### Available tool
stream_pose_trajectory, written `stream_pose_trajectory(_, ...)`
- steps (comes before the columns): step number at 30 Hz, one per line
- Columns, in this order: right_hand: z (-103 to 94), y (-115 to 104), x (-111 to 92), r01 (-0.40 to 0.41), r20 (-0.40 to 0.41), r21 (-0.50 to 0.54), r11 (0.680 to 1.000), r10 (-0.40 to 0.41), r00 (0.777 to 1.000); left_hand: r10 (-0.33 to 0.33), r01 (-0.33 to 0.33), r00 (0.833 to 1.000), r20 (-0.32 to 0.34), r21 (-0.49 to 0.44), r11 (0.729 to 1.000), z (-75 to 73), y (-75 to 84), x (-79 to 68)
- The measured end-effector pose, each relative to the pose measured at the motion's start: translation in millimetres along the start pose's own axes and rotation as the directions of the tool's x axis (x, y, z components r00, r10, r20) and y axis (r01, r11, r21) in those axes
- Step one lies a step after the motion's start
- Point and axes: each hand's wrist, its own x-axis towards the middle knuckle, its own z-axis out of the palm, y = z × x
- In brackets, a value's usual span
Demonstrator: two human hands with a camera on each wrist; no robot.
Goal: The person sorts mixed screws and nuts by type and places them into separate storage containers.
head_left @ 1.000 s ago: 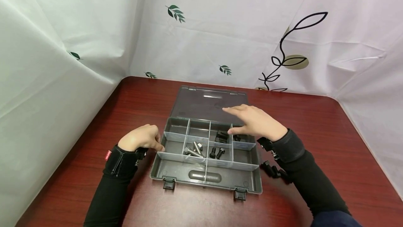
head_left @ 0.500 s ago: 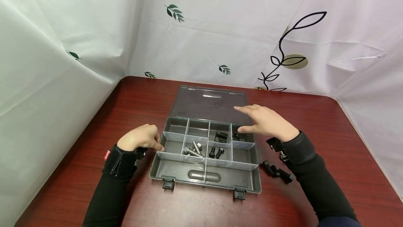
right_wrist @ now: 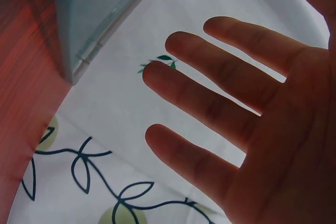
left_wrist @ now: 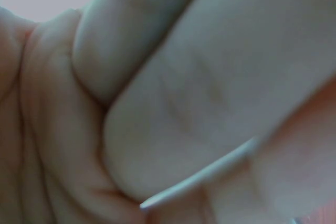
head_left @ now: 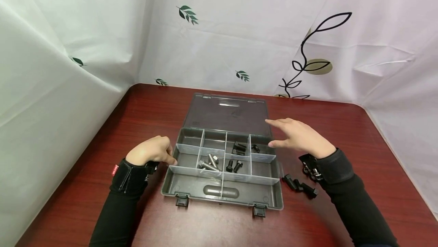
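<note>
A grey plastic compartment box (head_left: 191,193) lies on the table, its lid (head_left: 227,112) folded back. My left hand (head_left: 152,151) grips the box's left rim, a fingertip over the edge; in the left wrist view its fingers (left_wrist: 173,82) are curled to the palm, hiding the box. My right hand (head_left: 299,134) hovers at the box's back right corner, fingers spread, holding nothing; the right wrist view shows straight fingers (right_wrist: 210,77). Silver bolts (head_left: 209,165) lie in a middle compartment, with black bolts (head_left: 238,166) to their right. More black bolts (head_left: 239,148) lie in two back compartments.
Several loose black bolts (head_left: 309,190) lie on the red-brown table (head_left: 205,231) at the right of the box, close to my right sleeve. Two latches (head_left: 259,211) stick out from its front edge. White patterned cloth (head_left: 212,30) stands around the table.
My right hand has moved right, from over the back compartments to beyond the box's right side, fingers still spread. The left hand has stayed at the left rim.
</note>
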Motion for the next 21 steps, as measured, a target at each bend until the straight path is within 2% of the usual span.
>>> stream_pose_trajectory(12, -3.2, 18.6, -22.2, -0.082, 0.018, 0.037, 0.996, 0.082, 0.997, -0.005, 0.005, 1.000, 0.002, 0.008, 1.000, -0.4, 0.4, 0.2)
stream_pose_trajectory(21, 5.6, 28.6, -33.8, -0.111, 0.041, 0.048, 0.993, 0.109, 0.993, 0.005, -0.005, 1.000, 0.003, 0.011, 1.000, -0.5, -0.2, 0.6)
